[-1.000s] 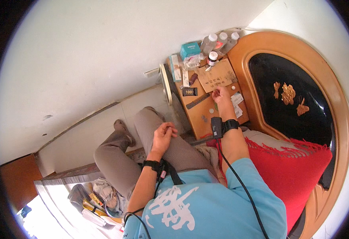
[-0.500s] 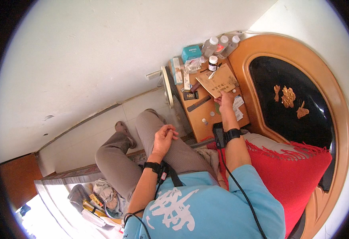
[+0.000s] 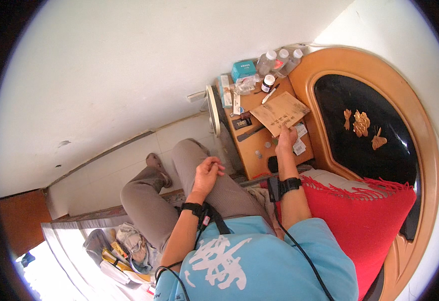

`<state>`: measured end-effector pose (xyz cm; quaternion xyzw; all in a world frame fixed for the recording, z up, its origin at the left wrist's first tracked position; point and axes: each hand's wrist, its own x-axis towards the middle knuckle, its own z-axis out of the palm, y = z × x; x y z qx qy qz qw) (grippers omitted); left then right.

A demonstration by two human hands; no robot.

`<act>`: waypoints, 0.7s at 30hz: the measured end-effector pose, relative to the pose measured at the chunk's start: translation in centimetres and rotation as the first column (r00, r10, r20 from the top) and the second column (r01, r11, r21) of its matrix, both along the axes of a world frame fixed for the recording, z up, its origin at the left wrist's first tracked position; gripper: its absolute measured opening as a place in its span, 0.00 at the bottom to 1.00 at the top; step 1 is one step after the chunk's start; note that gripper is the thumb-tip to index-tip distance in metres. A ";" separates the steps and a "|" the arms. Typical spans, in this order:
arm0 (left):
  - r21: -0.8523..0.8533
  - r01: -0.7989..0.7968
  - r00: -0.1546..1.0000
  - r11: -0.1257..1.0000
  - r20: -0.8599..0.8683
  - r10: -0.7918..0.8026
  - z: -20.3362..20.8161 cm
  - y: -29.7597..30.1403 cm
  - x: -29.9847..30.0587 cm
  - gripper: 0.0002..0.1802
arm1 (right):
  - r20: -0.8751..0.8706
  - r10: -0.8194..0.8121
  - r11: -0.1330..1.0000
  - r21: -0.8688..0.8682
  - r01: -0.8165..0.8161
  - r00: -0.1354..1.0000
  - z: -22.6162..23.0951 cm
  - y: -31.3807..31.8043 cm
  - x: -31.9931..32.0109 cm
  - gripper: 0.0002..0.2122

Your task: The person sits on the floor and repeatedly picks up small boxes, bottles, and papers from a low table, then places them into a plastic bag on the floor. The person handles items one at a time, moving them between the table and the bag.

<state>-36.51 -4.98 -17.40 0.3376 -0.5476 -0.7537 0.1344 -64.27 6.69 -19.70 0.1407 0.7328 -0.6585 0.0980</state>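
My right hand [image 3: 285,139] is closed on the near corner of a thin tan-brown booklet [image 3: 281,113] with dark writing and a faded picture on its cover. The booklet is held tilted over a wooden bedside cabinet top [image 3: 249,156], hiding part of what lies beneath. Under its left side shows a dark comb-like strip [image 3: 250,133]. Beside my right hand lie white paper packets [image 3: 300,141]. My left hand [image 3: 208,174] rests over my thigh, its fingers loosely bent, slightly apart and holding nothing.
At the back of the cabinet stand clear bottles [image 3: 267,64], a teal box [image 3: 243,71] and a small white-capped jar [image 3: 267,83]. A white pen-like stick [image 3: 270,95] lies near the jar. The wooden headboard [image 3: 305,93] borders the right, above a red fringed cushion [image 3: 355,226].
My right hand has moved slightly right and toward me with the booklet, which looks raised and turned more to my view. My left hand has stayed in place.
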 end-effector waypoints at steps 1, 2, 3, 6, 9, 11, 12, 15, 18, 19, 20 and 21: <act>0.000 0.002 1.000 1.000 0.008 -0.002 -0.1 0.0 0.0 0.08 | -0.034 -0.016 0.997 0.080 0.019 0.999 0.3 0.1 0.4 0.12; 0.001 0.003 1.000 1.000 0.017 -0.003 -0.1 -0.1 0.0 0.08 | -0.083 -0.002 0.998 0.060 0.007 0.997 0.7 0.5 0.9 0.12; 0.004 0.014 1.000 1.000 0.024 -0.015 -0.2 -0.1 0.1 0.08 | -0.111 -0.001 0.998 0.056 0.007 0.994 1.1 1.1 1.4 0.11; -0.002 0.044 0.998 0.999 0.036 -0.044 -0.5 -0.3 0.1 0.08 | -0.228 -0.013 1.000 -0.005 0.012 0.974 2.0 2.2 2.9 0.10; -0.020 0.059 0.998 0.998 0.034 -0.058 -0.2 -0.4 0.0 0.10 | -0.241 -0.016 0.998 -0.063 0.000 0.970 3.4 3.1 4.5 0.10; 0.003 0.061 0.997 0.998 0.040 -0.061 0.5 -0.4 -0.1 0.12 | -0.190 0.111 0.991 -0.057 -0.124 0.975 4.7 3.3 5.6 0.09; 0.056 0.040 0.999 0.998 0.003 -0.040 1.1 -0.5 -0.1 0.15 | -0.153 0.169 0.983 -0.050 -0.178 0.974 5.4 3.2 6.2 0.08; 0.230 -0.002 0.995 0.973 -0.095 0.025 3.4 -1.0 0.2 0.23 | -0.163 0.346 0.890 -0.255 -0.378 0.924 7.7 2.2 8.7 0.07; 0.308 0.000 0.976 0.952 -0.208 0.067 6.1 -1.2 1.9 0.28 | -0.187 0.514 0.774 -0.320 -0.547 0.837 9.6 0.3 11.3 0.07; 0.309 0.011 0.963 0.951 -0.260 0.073 6.9 -1.3 2.4 0.27 | -0.193 0.564 0.732 -0.332 -0.595 0.803 10.2 -0.3 12.1 0.08; 0.309 0.025 0.948 0.951 -0.310 0.076 7.5 -1.4 3.0 0.27 | -0.199 0.611 0.688 -0.344 -0.639 0.766 10.8 -0.8 13.1 0.08; 0.285 0.003 0.943 0.958 -0.319 0.092 8.1 -1.5 3.5 0.25 | -0.194 0.658 0.645 -0.353 -0.677 0.728 11.3 -1.3 13.8 0.08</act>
